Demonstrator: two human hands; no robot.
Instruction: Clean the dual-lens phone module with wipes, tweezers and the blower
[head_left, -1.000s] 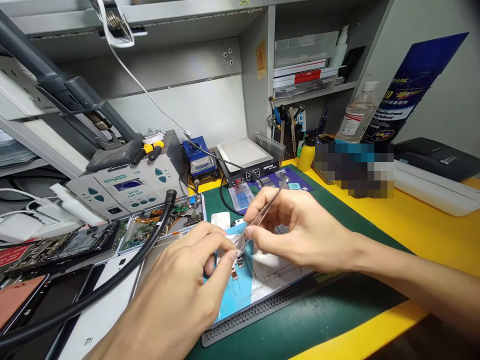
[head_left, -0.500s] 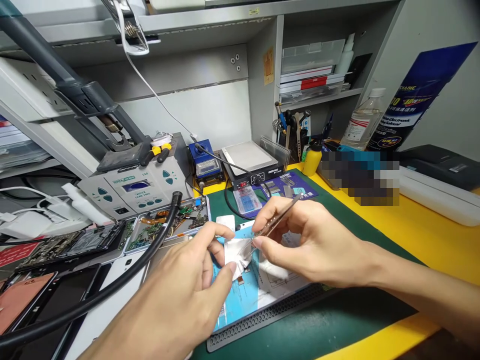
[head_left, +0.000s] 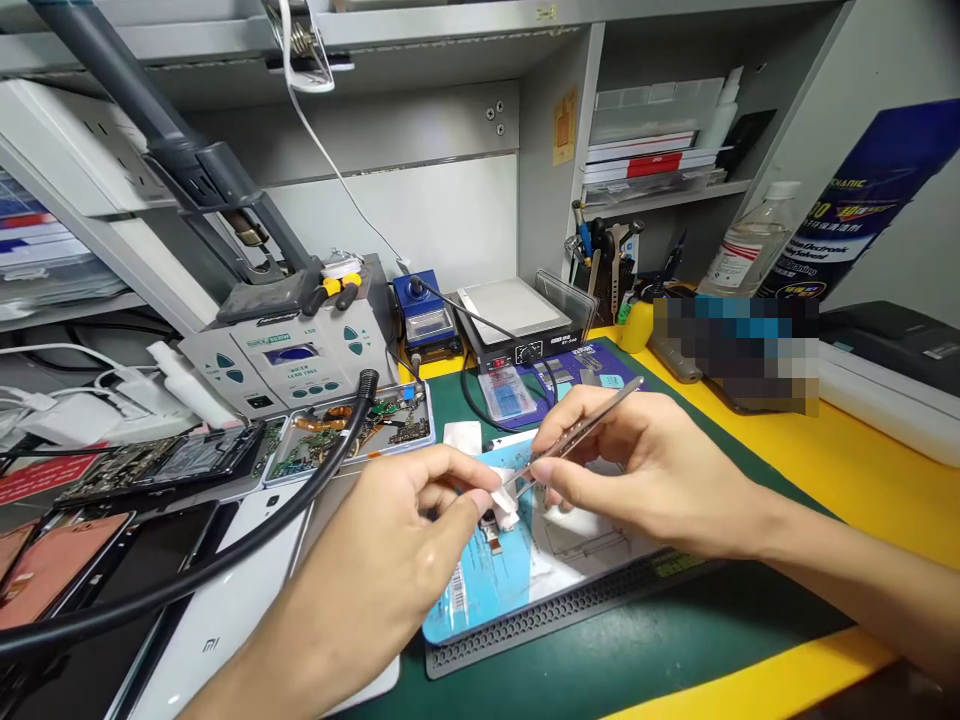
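My right hand (head_left: 645, 475) pinches a pair of metal tweezers (head_left: 581, 432), whose tips point down-left at a small white wad (head_left: 504, 512). My left hand (head_left: 390, 575) pinches that white wad between thumb and forefinger, just above a blue-backed phone panel (head_left: 487, 580). The panel lies flat on a green work mat (head_left: 637, 640) with a ridged front edge. A small flex connector shows on the panel right below the wad.
A tray of circuit boards (head_left: 352, 435), a soldering station (head_left: 292, 360) and a hot plate (head_left: 514, 325) stand behind. Opened phones (head_left: 150, 470) and a white phone back (head_left: 217, 620) lie left. A black hose (head_left: 225, 560) crosses the left side. A bottle (head_left: 750, 245) stands right.
The view has shifted right and down. Both hands stay pinched together over the blue panel; the white wad now looks smaller and sits lower between my left fingers.
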